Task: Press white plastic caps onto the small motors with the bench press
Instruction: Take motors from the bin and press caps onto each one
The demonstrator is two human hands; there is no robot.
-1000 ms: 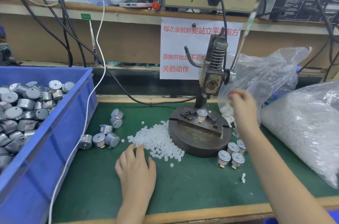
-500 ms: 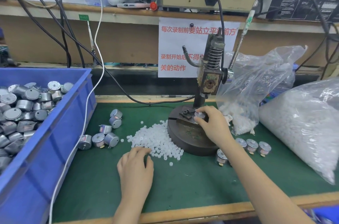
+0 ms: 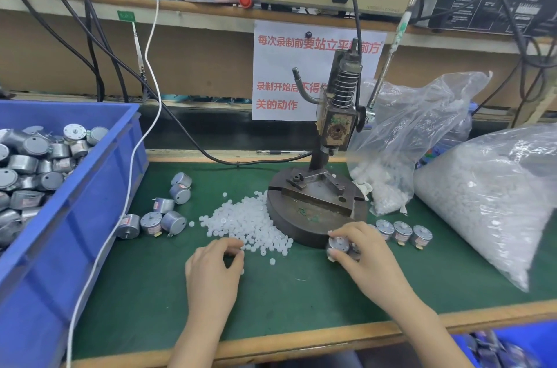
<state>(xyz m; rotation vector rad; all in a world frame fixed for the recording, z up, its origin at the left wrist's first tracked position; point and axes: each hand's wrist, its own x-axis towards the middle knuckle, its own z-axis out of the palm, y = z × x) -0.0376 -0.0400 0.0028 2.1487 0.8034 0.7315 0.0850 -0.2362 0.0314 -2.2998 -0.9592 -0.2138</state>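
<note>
Right hand [image 3: 365,257] around 1 motor [image 3: 338,244] beside press base [image 3: 301,218]; left hand [image 3: 211,271] curled over caps [image 3: 247,220], hold unclear.

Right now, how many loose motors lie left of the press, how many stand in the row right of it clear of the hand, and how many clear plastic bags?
Motors left of the bench press: 6
Motors in the row right of it, clear of the right hand: 3
Clear plastic bags: 2
Total: 11

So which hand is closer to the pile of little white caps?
Left. The left hand touches the near edge of the pile of caps; the right hand holds a motor farther right, by the press base.
</note>
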